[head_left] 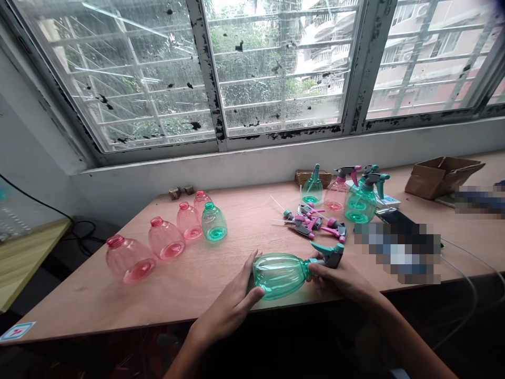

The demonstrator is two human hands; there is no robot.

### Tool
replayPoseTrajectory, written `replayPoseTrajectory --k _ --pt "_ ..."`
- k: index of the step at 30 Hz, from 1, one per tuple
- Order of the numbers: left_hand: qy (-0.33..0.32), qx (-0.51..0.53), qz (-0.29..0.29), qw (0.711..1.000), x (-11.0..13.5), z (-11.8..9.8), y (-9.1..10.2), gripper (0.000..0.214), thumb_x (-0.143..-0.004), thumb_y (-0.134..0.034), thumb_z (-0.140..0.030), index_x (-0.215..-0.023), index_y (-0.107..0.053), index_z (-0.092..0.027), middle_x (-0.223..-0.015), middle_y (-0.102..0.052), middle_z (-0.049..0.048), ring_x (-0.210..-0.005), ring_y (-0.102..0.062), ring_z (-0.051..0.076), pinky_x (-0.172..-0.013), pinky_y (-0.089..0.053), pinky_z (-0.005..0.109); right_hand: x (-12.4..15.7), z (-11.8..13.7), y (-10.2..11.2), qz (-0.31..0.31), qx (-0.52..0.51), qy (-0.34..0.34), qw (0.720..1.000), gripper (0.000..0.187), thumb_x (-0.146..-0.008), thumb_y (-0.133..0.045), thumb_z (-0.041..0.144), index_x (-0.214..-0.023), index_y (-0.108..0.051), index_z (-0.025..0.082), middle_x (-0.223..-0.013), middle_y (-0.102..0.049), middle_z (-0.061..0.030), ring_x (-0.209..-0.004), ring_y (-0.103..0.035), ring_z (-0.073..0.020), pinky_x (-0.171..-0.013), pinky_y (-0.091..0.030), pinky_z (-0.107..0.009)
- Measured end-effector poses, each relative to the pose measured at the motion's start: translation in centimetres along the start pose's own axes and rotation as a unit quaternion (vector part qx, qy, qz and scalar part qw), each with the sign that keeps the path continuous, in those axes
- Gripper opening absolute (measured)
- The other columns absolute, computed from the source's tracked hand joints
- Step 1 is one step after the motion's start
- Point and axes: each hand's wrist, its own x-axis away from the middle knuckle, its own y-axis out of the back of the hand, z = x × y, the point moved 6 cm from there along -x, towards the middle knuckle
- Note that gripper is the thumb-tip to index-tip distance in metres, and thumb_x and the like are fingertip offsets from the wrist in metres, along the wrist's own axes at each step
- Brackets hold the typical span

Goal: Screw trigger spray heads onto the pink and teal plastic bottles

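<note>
A green transparent spray bottle (280, 275) lies sideways in the air over the table's front edge, its base toward the left. My left hand (242, 289) cups the base end, thumb on the near side and fingers behind. At the neck, my right hand (329, 273) is closed around the collar of the grey and teal spray head (331, 255). Beyond the bottle lies a pile of loose pink, grey and teal spray heads (311, 221) with thin tubes. To the left stand several red bottles without heads (165, 239) and one open green bottle (214, 222).
Bottles with spray heads, green (361, 202) and pink (336, 195), stand at the back right. Farther right are a dark phone (402, 221), a cardboard box (442, 176) and white cables (473, 284). Windows rise behind the wooden table (90, 300).
</note>
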Motion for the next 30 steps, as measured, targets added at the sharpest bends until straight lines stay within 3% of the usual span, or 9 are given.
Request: replayPoseTrajectory --k 3,8,15,21,27,30 --pt "0.014 0.008 -0.003 1.000 -0.07 0.01 0.11 0.071 -0.102 -0.050 -0.050 -0.160 -0.017 -0.027 -0.168 -0.020 0.0054 -0.153 -0.020 0.029 -0.126 -0.017 0.046 0.07 0.16 -0.03 -0.001 -0.001 0.004 1.000 0.042 -0.078 -0.081 0.053 -0.084 -0.063 0.016 -0.056 -0.065 0.0017 -0.052 -0.057 -0.0133 -0.053 -0.041 -0.026" --pt "0.007 -0.026 0.001 1.000 -0.21 0.43 -0.27 0.099 -0.090 -0.074 -0.037 -0.161 -0.005 -0.031 -0.168 -0.019 0.0040 -0.153 -0.022 0.027 -0.126 -0.019 0.045 0.23 0.26 -0.05 0.007 -0.004 0.009 1.000 0.040 -0.081 -0.078 0.053 -0.082 -0.064 0.016 -0.058 -0.065 0.0009 -0.053 -0.057 -0.0135 -0.055 -0.043 -0.026" --pt "0.001 -0.039 0.007 0.999 -0.11 0.26 -0.27 0.102 -0.090 -0.073 -0.038 -0.161 -0.001 -0.029 -0.169 -0.015 0.0051 -0.153 -0.021 0.028 -0.126 -0.019 0.044 0.22 0.26 -0.03 0.002 0.006 0.008 1.000 0.041 -0.080 -0.079 0.053 -0.087 -0.064 0.016 -0.060 -0.068 0.0001 -0.052 -0.057 -0.0136 -0.054 -0.041 -0.026" --pt "0.020 -0.005 0.009 1.000 0.02 -0.23 0.08 0.075 -0.104 -0.045 -0.051 -0.162 -0.006 -0.025 -0.169 -0.014 0.0040 -0.154 -0.017 0.027 -0.127 -0.014 0.044 0.34 0.20 0.04 0.005 0.018 0.005 1.000 0.043 -0.079 -0.079 0.056 -0.086 -0.065 0.016 -0.059 -0.067 -0.0005 -0.052 -0.057 -0.0142 -0.054 -0.042 -0.026" --pt "0.024 -0.028 -0.006 0.999 -0.20 0.39 -0.20 0.094 -0.094 -0.067 -0.040 -0.161 -0.002 -0.027 -0.169 -0.015 0.0055 -0.154 -0.019 0.027 -0.127 -0.017 0.043 0.28 0.69 -0.14 0.002 0.023 0.017 1.000 0.042 -0.080 -0.077 0.056 -0.085 -0.065 0.016 -0.056 -0.065 0.0011 -0.053 -0.057 -0.0148 -0.055 -0.044 -0.027" --pt "0.015 -0.035 -0.012 0.999 -0.21 0.56 -0.31 0.096 -0.092 -0.070 -0.036 -0.161 -0.004 -0.026 -0.168 -0.017 0.0078 -0.152 -0.023 0.030 -0.126 -0.020 0.046 0.21 0.82 -0.27 0.001 0.027 0.020 0.999 0.043 -0.079 -0.077 0.057 -0.084 -0.065 0.016 -0.056 -0.065 0.0009 -0.052 -0.057 -0.0150 -0.054 -0.044 -0.027"
